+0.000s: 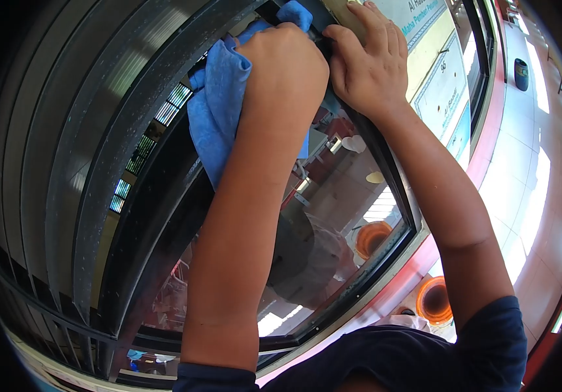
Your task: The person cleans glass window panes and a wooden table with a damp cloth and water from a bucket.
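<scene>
Step in hand: wiping the top corner of a window — the left hand [287, 68] presses a blue cloth [219, 111] against the dark window frame [157, 150], right where the frame turns at its upper corner.
Next move calls for: by my judgement, steady pressure through the cloth along the frame edge, with the other hand kept planted so the body stays balanced while reaching up.
Left hand: curled shut around a bunched part of the blue cloth, knuckles toward the camera; the fingertips are hidden behind the hand, so exactly how they pinch it cannot be told.
Left arm: raised steeply, forearm running up the middle of the view, elbow low near the dark blue sleeve [490, 346].
Right hand: the right hand [369, 62] lies flat against the frame just beside the left, fingers close together and pointing upward — holding nothing, bracing only.
Right arm: stretched up at a slant from the shoulder, bent slightly at the elbow.
Blue cloth: most of it hangs loose below and left of the left hand, draped over the frame; a small corner shows above the knuckles.
Window pane [333, 222]: below both hands, reflecting a tiled floor and an orange bucket [436, 299].
Nearby: a printed poster [447, 85] to the right of the hands.
</scene>
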`<state>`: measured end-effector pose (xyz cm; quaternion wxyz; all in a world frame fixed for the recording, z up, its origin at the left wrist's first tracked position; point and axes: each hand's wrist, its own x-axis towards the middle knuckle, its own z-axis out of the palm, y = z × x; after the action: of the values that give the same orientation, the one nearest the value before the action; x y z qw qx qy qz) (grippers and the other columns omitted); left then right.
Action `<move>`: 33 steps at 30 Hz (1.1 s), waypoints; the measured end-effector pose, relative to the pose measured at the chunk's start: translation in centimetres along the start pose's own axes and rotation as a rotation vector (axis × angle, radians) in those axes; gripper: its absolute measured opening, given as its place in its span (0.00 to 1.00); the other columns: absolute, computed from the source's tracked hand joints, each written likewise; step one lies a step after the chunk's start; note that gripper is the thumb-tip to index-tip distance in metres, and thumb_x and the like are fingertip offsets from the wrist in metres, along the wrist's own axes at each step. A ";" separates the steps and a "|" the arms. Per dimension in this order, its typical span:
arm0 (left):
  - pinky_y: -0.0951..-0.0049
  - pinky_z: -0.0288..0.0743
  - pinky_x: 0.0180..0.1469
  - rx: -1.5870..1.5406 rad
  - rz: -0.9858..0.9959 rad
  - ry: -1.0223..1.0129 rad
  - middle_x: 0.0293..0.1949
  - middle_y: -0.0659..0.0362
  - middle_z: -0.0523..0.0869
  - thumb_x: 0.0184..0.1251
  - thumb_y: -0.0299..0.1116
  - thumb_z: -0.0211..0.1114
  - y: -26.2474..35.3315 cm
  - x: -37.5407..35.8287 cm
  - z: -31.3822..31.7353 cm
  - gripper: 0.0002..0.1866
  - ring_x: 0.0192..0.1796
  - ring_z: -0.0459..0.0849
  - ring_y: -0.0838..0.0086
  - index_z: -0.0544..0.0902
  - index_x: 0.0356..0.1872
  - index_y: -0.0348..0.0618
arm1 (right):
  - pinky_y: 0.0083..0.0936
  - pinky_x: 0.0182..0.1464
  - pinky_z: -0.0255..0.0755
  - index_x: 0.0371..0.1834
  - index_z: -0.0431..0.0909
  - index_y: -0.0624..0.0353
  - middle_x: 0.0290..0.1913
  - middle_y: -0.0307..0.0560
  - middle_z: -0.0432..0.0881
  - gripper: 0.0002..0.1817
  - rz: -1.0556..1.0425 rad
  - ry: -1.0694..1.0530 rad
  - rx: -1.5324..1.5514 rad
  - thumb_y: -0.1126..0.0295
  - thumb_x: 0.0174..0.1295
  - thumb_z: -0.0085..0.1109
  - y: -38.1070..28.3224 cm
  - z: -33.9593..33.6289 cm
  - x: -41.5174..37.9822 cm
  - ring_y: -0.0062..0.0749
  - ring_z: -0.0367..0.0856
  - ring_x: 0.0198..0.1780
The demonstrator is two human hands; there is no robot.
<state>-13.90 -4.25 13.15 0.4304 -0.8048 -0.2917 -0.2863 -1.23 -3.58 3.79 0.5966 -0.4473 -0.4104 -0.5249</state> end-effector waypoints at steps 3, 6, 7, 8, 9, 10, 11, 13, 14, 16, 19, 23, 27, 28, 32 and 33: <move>0.55 0.81 0.51 -0.044 0.148 0.113 0.42 0.48 0.89 0.66 0.39 0.62 -0.9 -1.3 0.7 0.14 0.46 0.88 0.50 0.87 0.40 0.39 | 0.56 0.64 0.64 0.47 0.80 0.52 0.63 0.59 0.72 0.17 0.025 -0.063 0.000 0.70 0.50 0.62 -0.2 -0.7 0.1 0.60 0.71 0.66; 0.57 0.79 0.55 -0.088 0.286 0.144 0.49 0.48 0.88 0.65 0.39 0.65 -2.1 -1.7 0.2 0.16 0.50 0.87 0.52 0.87 0.47 0.39 | 0.57 0.64 0.64 0.47 0.80 0.52 0.64 0.59 0.72 0.18 0.046 -0.105 -0.007 0.69 0.51 0.62 -0.5 -1.2 0.2 0.60 0.71 0.66; 0.57 0.78 0.56 -0.116 0.270 0.098 0.51 0.48 0.87 0.65 0.39 0.65 -2.4 -1.7 -0.6 0.17 0.51 0.86 0.52 0.86 0.49 0.39 | 0.57 0.65 0.64 0.47 0.80 0.52 0.64 0.59 0.72 0.18 0.055 -0.112 -0.011 0.68 0.51 0.63 -0.5 -1.2 0.1 0.60 0.71 0.66; 0.57 0.77 0.57 -0.144 0.254 0.050 0.53 0.48 0.87 0.65 0.39 0.65 -2.5 -1.9 -1.4 0.18 0.52 0.86 0.53 0.86 0.51 0.40 | 0.57 0.65 0.64 0.47 0.80 0.52 0.64 0.59 0.73 0.18 0.057 -0.114 -0.012 0.68 0.51 0.63 -0.5 -1.2 0.1 0.60 0.71 0.67; 0.57 0.77 0.58 -0.074 0.208 0.031 0.54 0.47 0.86 0.65 0.41 0.65 -2.4 -2.1 -2.2 0.20 0.52 0.86 0.52 0.85 0.54 0.40 | 0.57 0.65 0.64 0.47 0.80 0.51 0.65 0.59 0.73 0.17 0.060 -0.117 -0.013 0.67 0.51 0.63 -0.5 -1.1 0.1 0.59 0.71 0.67; 0.57 0.78 0.55 -0.064 0.217 0.063 0.50 0.47 0.86 0.63 0.40 0.66 -2.4 -2.0 -2.0 0.19 0.49 0.86 0.52 0.86 0.49 0.39 | 0.58 0.65 0.64 0.47 0.81 0.51 0.65 0.59 0.73 0.17 0.065 -0.121 -0.013 0.67 0.52 0.63 -0.4 -1.1 0.1 0.59 0.71 0.67; 0.57 0.79 0.52 -0.055 0.224 0.093 0.45 0.47 0.86 0.61 0.39 0.67 -2.3 -2.1 -1.6 0.17 0.47 0.86 0.51 0.86 0.45 0.37 | 0.57 0.65 0.64 0.48 0.80 0.51 0.65 0.59 0.73 0.17 0.066 -0.129 -0.017 0.66 0.52 0.63 -0.4 -1.1 0.1 0.59 0.71 0.67; 0.57 0.80 0.49 -0.048 0.217 0.099 0.41 0.47 0.87 0.59 0.39 0.68 -2.1 -1.9 -1.2 0.16 0.44 0.87 0.51 0.87 0.40 0.36 | 0.57 0.65 0.64 0.48 0.81 0.51 0.65 0.59 0.73 0.17 0.062 -0.134 -0.008 0.67 0.53 0.62 -0.3 -1.3 0.1 0.59 0.71 0.67; 0.57 0.80 0.48 -0.048 0.200 0.077 0.41 0.47 0.87 0.60 0.40 0.67 -2.1 -1.5 -0.9 0.16 0.43 0.87 0.51 0.87 0.40 0.36 | 0.57 0.65 0.64 0.48 0.81 0.51 0.64 0.59 0.73 0.17 0.058 -0.138 -0.001 0.67 0.53 0.62 -0.2 -1.3 0.0 0.59 0.71 0.67; 0.56 0.80 0.47 -0.050 0.197 0.059 0.40 0.47 0.87 0.61 0.41 0.66 -2.2 -1.0 -0.7 0.16 0.41 0.87 0.51 0.86 0.39 0.36 | 0.57 0.65 0.64 0.48 0.81 0.52 0.64 0.59 0.73 0.17 0.050 -0.131 0.000 0.67 0.53 0.62 -0.1 -1.2 0.0 0.59 0.71 0.67; 0.56 0.81 0.46 -0.070 0.260 0.067 0.39 0.47 0.87 0.62 0.41 0.64 -2.8 -0.7 -0.5 0.16 0.41 0.87 0.51 0.86 0.38 0.36 | 0.58 0.65 0.64 0.48 0.80 0.52 0.64 0.59 0.73 0.17 0.057 -0.132 0.012 0.67 0.53 0.62 -0.1 -1.3 -0.1 0.59 0.71 0.68; 0.55 0.81 0.47 -0.138 0.315 0.054 0.40 0.46 0.88 0.63 0.41 0.62 -3.6 -0.3 -0.3 0.16 0.43 0.88 0.52 0.86 0.37 0.37 | 0.58 0.66 0.63 0.47 0.80 0.52 0.65 0.59 0.73 0.17 0.052 -0.145 0.020 0.67 0.53 0.63 -0.1 -1.5 -0.1 0.60 0.70 0.68; 0.53 0.77 0.56 0.006 0.239 -0.042 0.49 0.48 0.87 0.70 0.45 0.54 -3.3 -0.1 -0.4 0.20 0.51 0.85 0.49 0.84 0.49 0.41 | 0.59 0.67 0.63 0.47 0.80 0.52 0.66 0.59 0.72 0.17 0.035 -0.170 0.025 0.66 0.52 0.63 0.1 -1.6 -0.2 0.61 0.68 0.70; 0.52 0.77 0.56 0.017 0.182 -0.084 0.49 0.47 0.87 0.70 0.45 0.53 -3.0 0.0 -0.5 0.20 0.50 0.85 0.48 0.84 0.49 0.41 | 0.59 0.67 0.62 0.47 0.80 0.52 0.67 0.59 0.71 0.17 0.033 -0.175 0.027 0.66 0.52 0.63 0.2 -1.6 -0.2 0.61 0.68 0.70; 0.51 0.78 0.54 0.027 0.022 -0.202 0.46 0.44 0.88 0.72 0.46 0.49 -1.9 0.8 -1.3 0.22 0.48 0.86 0.46 0.85 0.47 0.40 | 0.60 0.68 0.62 0.48 0.80 0.52 0.67 0.60 0.71 0.17 0.040 -0.176 0.027 0.66 0.52 0.63 0.3 -1.4 -0.4 0.61 0.67 0.70; 0.50 0.78 0.53 0.020 -0.001 -0.221 0.45 0.43 0.88 0.73 0.46 0.48 -1.8 0.9 -1.3 0.23 0.47 0.87 0.46 0.85 0.47 0.40 | 0.59 0.68 0.62 0.48 0.80 0.52 0.67 0.60 0.71 0.17 0.040 -0.171 0.018 0.66 0.53 0.63 0.2 -1.5 -0.4 0.61 0.67 0.70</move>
<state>-14.86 -4.32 15.33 0.4033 -0.8270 -0.3408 -0.1931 -1.03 -4.91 3.02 0.5736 -0.4932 -0.4557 -0.4691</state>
